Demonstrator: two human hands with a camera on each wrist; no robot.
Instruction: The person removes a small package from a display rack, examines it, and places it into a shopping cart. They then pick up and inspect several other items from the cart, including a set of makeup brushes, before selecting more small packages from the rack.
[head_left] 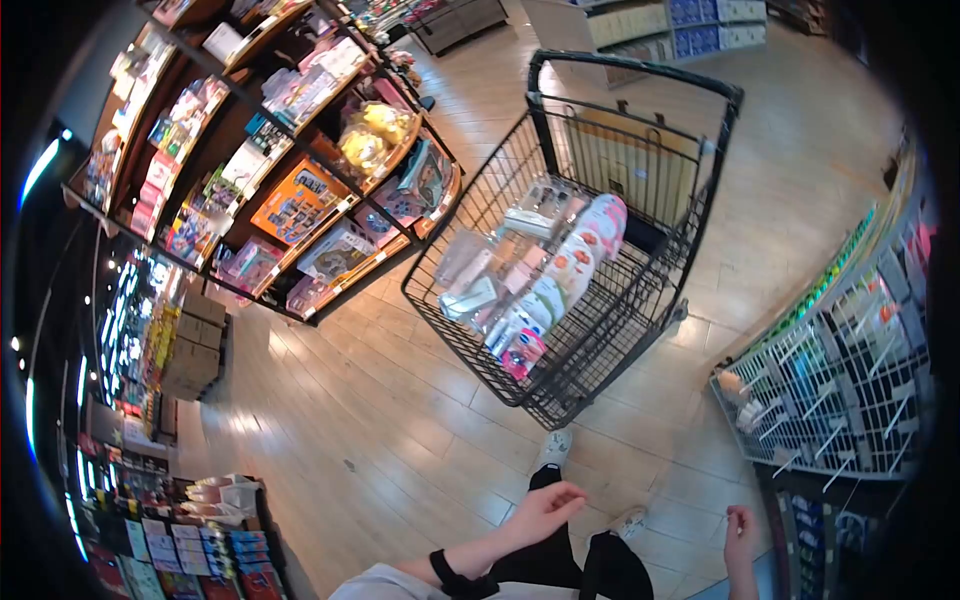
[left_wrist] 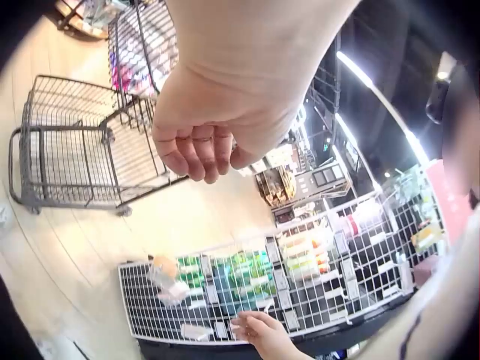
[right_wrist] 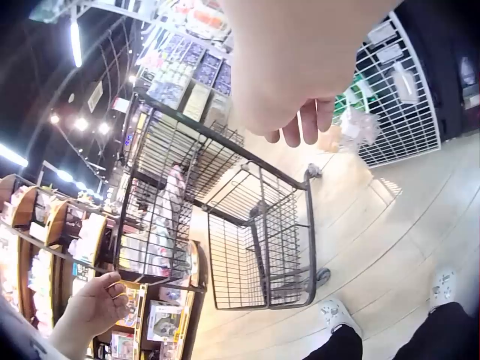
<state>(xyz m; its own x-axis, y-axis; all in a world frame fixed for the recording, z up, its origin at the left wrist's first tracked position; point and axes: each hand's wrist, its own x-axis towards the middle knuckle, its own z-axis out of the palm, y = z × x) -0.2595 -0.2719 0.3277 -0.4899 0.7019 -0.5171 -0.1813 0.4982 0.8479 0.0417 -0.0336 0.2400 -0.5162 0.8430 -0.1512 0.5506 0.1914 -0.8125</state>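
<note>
My left hand (head_left: 545,512) hangs in front of my body, its fingers loosely bent with nothing between them. Low at the right, my right hand (head_left: 740,530) also hangs loose, near a white wire rack (head_left: 830,390). A black wire shopping cart (head_left: 640,72) stands ahead, apart from both hands. In its upper basket lie clear plastic packages (head_left: 470,295), a long white roll-shaped pack with a colourful print (head_left: 572,268) and a small pink package (head_left: 522,352). The left wrist view shows the left hand (left_wrist: 206,142) with curled, bare fingertips; the right wrist view shows the right hand (right_wrist: 300,120) likewise holding nothing.
Tall shelves of boxed toys (head_left: 300,200) rise beyond the cart on the left. Stacked cardboard boxes (head_left: 195,345) stand farther left, with a low display of packets (head_left: 190,550) nearer me. Shelving with blue boxes (head_left: 695,40) is at the back. Wood-look floor (head_left: 390,400) surrounds the cart.
</note>
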